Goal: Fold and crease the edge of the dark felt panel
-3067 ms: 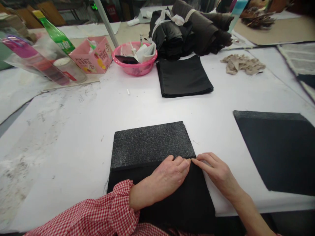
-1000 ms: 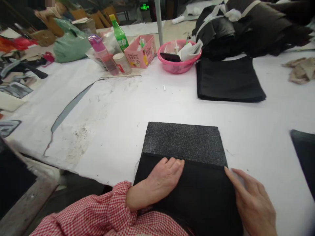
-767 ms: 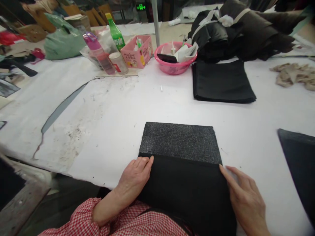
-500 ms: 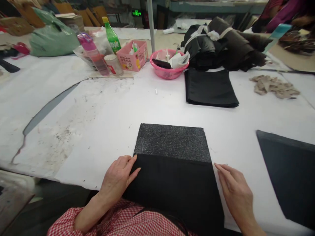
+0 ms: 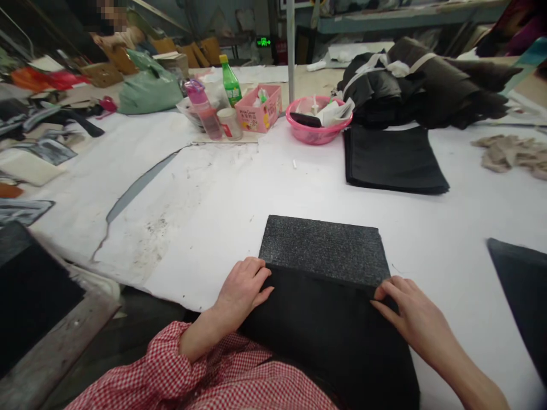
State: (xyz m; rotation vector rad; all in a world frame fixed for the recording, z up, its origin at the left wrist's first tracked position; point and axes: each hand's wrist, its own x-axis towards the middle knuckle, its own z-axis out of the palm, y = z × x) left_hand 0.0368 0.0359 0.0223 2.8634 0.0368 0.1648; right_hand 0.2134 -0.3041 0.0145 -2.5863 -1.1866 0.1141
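Fabric [image 5: 329, 336], black and plain, lies on the six o'clock side of the white-covered table [image 5: 205, 228], its far end a speckled charcoal band [image 5: 325, 245] bordered by a straight dark ridge [image 5: 316, 275] that could be a fold or a seam. The hands are apart, one at each end of the ridge. At the ten o'clock corner of the black part, the left hand [image 5: 243, 285] rests its bent fingers on the fabric, the thumb standing off from the forefinger. At the two o'clock corner, the right hand [image 5: 408, 307] has thumb and curled forefinger close together by the ridge, though I cannot tell whether they pinch it. Reckoned from the fabric's middle, a pink plastic basin [image 5: 314, 135] holding a black phone [image 5: 305, 119] and white papers [image 5: 335, 114] sits at twelve o'clock, and a stack of black cloth pieces [image 5: 393, 159] at one, with a tied bundle of dark material [image 5: 427, 85] beyond. A crumpled beige cloth [image 5: 510, 154] lies at two o'clock, another dark panel [image 5: 525, 302] at three. Toward eleven stand a pink carton [image 5: 256, 117], a yellow-capped green bottle [image 5: 231, 88] and a purple-topped bottle [image 5: 209, 119]; a pale green plastic bag [image 5: 149, 88] slumps farther out, between ten and eleven
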